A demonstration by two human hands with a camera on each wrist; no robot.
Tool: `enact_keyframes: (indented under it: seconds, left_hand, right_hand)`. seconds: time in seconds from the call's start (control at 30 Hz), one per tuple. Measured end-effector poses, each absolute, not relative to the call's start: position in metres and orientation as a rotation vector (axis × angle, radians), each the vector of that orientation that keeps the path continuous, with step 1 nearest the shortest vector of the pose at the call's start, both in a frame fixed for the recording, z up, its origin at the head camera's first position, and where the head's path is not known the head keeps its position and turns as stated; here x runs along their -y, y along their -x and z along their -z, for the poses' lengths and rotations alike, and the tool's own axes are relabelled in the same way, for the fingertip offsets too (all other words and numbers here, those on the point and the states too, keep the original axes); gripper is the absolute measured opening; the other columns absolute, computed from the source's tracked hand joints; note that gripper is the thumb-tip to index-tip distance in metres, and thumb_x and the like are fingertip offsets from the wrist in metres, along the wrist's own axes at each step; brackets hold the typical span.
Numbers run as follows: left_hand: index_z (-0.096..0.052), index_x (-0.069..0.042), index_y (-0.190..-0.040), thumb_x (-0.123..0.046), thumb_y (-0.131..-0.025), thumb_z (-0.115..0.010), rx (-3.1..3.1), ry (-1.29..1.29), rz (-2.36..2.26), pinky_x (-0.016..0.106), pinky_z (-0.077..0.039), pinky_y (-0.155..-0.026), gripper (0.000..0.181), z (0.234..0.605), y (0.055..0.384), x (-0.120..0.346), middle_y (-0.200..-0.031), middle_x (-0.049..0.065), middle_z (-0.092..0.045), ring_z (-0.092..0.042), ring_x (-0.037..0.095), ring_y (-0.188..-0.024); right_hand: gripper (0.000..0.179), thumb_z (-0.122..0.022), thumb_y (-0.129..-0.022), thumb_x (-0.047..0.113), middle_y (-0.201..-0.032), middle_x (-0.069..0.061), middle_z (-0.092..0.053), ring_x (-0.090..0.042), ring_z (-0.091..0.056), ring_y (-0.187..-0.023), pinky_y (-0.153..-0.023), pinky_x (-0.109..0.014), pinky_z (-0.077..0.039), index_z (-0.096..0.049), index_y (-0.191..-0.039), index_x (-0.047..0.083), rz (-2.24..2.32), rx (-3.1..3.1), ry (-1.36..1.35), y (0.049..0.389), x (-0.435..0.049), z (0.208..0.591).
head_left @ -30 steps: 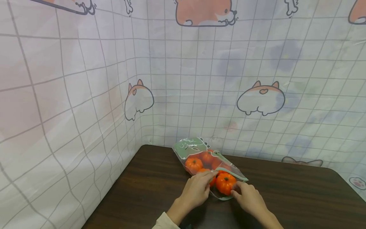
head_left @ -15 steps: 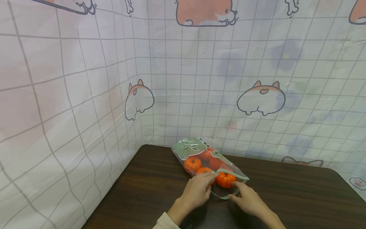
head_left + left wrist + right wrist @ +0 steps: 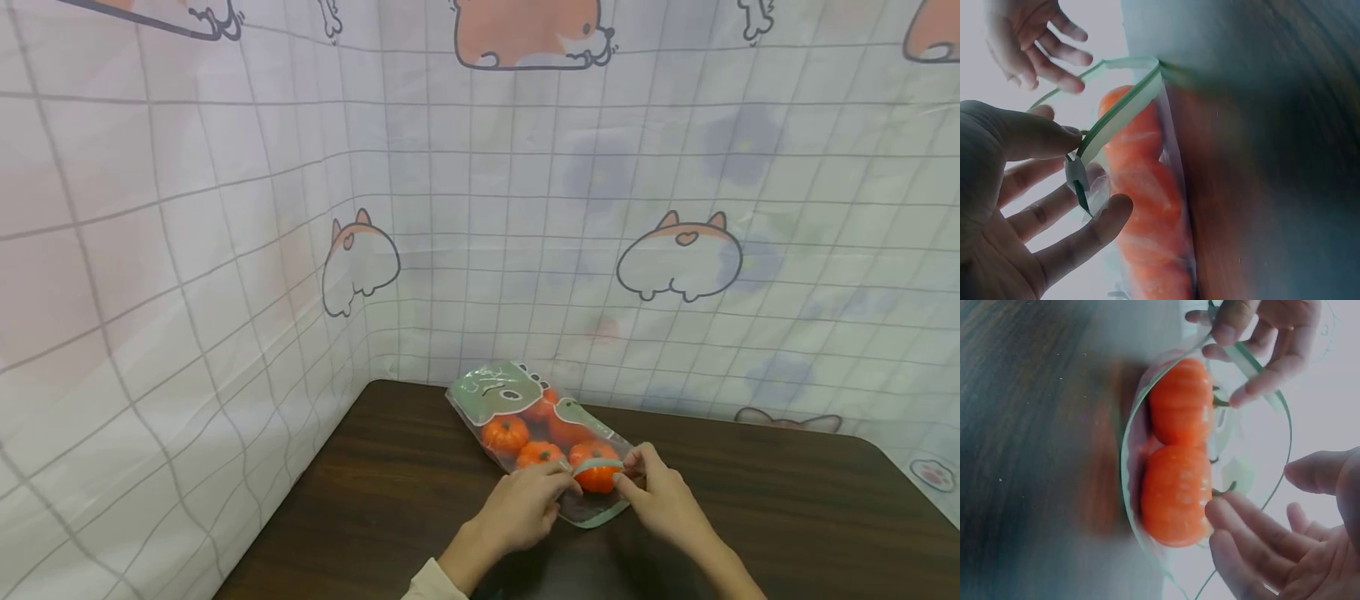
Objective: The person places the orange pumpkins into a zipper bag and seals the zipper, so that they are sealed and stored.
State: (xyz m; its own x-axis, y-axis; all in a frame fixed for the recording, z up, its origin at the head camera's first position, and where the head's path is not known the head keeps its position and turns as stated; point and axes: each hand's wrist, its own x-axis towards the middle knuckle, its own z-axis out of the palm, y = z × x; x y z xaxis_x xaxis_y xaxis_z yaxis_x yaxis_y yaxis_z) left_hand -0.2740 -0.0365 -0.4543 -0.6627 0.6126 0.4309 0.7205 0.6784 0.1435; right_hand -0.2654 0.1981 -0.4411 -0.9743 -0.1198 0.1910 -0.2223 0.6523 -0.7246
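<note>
A clear zip bag (image 3: 487, 402) with a green cartoon animal print lies slanted on the table, its mouth toward me. Several small orange pumpkins (image 3: 505, 434) are inside it. In the right wrist view two of them, one a ribbed pumpkin (image 3: 1177, 497), sit just within the green-edged mouth. My left hand (image 3: 521, 510) pinches the mouth's edge at the left, beside a whitish zip slider (image 3: 1076, 174). At the mouth's right side is my right hand (image 3: 666, 505). Its thumb (image 3: 1316, 473) touches the rim, while its fingers, spread apart from the thumb, reach near a pumpkin stem.
The dark wooden table (image 3: 750, 492) extends to both sides of the bag. A white gridded cloth (image 3: 510, 308) with cartoon dogs hangs behind and to the left. Part of a small dark object shows at the bottom edge.
The front pumpkin has moved deeper into the bag. My right hand has left that pumpkin and shifted up and right to the bag's mouth. My left hand's fingers have curled more at the edge.
</note>
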Motion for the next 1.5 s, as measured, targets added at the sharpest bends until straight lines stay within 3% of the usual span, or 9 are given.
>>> enact_keyframes:
  seconds: [0.2,0.4,0.5,0.67,0.93,1.03,1.23,1.5]
  left_hand:
    - [-0.057,-0.022,-0.12,-0.014,-0.085,-0.079,2.593,1.054,0.464,0.021,-0.05,-0.064,0.042,0.455,0.268,0.024,-0.108,-0.008,-0.068,-0.065,0.007,-0.088]
    - [-0.045,-0.022,-0.146,-0.025,-0.089,-0.077,2.666,1.082,0.518,0.028,-0.057,-0.08,0.065,0.453,0.266,0.022,-0.125,-0.003,-0.068,-0.067,0.01,-0.107]
    - [-0.047,-0.026,-0.147,-0.033,-0.089,-0.078,2.689,1.109,0.508,0.032,-0.056,-0.09,0.066,0.451,0.268,0.025,-0.131,-0.007,-0.066,-0.064,0.009,-0.114]
    - [-0.062,-0.032,-0.135,-0.041,-0.083,-0.082,2.689,1.133,0.385,0.041,-0.051,-0.098,0.056,0.447,0.273,0.031,-0.131,-0.013,-0.065,-0.058,0.01,-0.118]
    - [-0.072,-0.03,-0.099,-0.017,-0.078,-0.08,2.574,1.018,0.255,0.025,-0.039,-0.073,0.026,0.449,0.284,0.032,-0.097,-0.014,-0.066,-0.051,0.008,-0.085]
    - [-0.071,-0.03,-0.091,-0.019,-0.081,-0.081,2.542,1.007,0.255,0.022,-0.036,-0.069,0.018,0.452,0.288,0.027,-0.091,-0.014,-0.065,-0.05,0.007,-0.08]
    - [-0.07,-0.032,-0.083,-0.028,-0.08,-0.084,2.509,0.995,0.135,0.024,-0.04,-0.07,0.015,0.457,0.293,0.015,-0.083,-0.016,-0.065,-0.057,0.006,-0.079]
    - [-0.069,-0.033,-0.076,-0.036,-0.079,-0.084,2.492,1.018,0.023,0.025,-0.035,-0.063,0.016,0.461,0.294,0.006,-0.082,-0.018,-0.068,-0.063,0.007,-0.081]
  right_hand:
    - [0.04,-0.062,-0.101,0.015,-0.121,-0.021,-0.072,-0.027,-0.074,-0.09,-0.072,-0.034,-0.059,-0.051,-0.139,0.006,-1.46,2.712,-0.451,0.269,-0.208,0.438]
    - [0.038,-0.063,-0.099,0.015,-0.122,-0.017,-0.072,-0.025,-0.072,-0.089,-0.07,-0.033,-0.058,-0.059,-0.136,0.009,-1.431,2.704,-0.389,0.273,-0.214,0.436]
    - [0.039,-0.064,-0.099,0.017,-0.128,-0.018,-0.07,-0.024,-0.072,-0.092,-0.074,-0.036,-0.058,-0.058,-0.137,0.011,-1.442,2.701,-0.35,0.274,-0.219,0.435]
    - [0.042,-0.065,-0.1,0.023,-0.139,-0.02,-0.064,-0.025,-0.071,-0.095,-0.077,-0.037,-0.059,-0.057,-0.139,0.011,-1.509,2.678,-0.316,0.277,-0.226,0.431]
    - [0.039,-0.061,-0.102,0.022,-0.139,-0.021,-0.063,-0.021,-0.071,-0.098,-0.074,-0.029,-0.058,-0.058,-0.138,0.006,-1.597,2.611,-0.29,0.283,-0.235,0.43]
    - [0.039,-0.06,-0.103,0.021,-0.139,-0.021,-0.063,-0.021,-0.07,-0.097,-0.076,-0.031,-0.059,-0.057,-0.139,0.006,-1.628,2.608,-0.272,0.284,-0.238,0.432]
    - [0.039,-0.058,-0.104,0.019,-0.141,-0.025,-0.059,-0.028,-0.071,-0.105,-0.082,-0.038,-0.06,-0.056,-0.139,0.002,-1.673,2.603,-0.263,0.287,-0.244,0.436]
    - [0.043,-0.06,-0.103,0.022,-0.116,-0.019,-0.07,-0.026,-0.071,-0.095,-0.073,-0.036,-0.057,-0.055,-0.136,-0.005,-1.602,2.723,-0.289,0.291,-0.254,0.441]
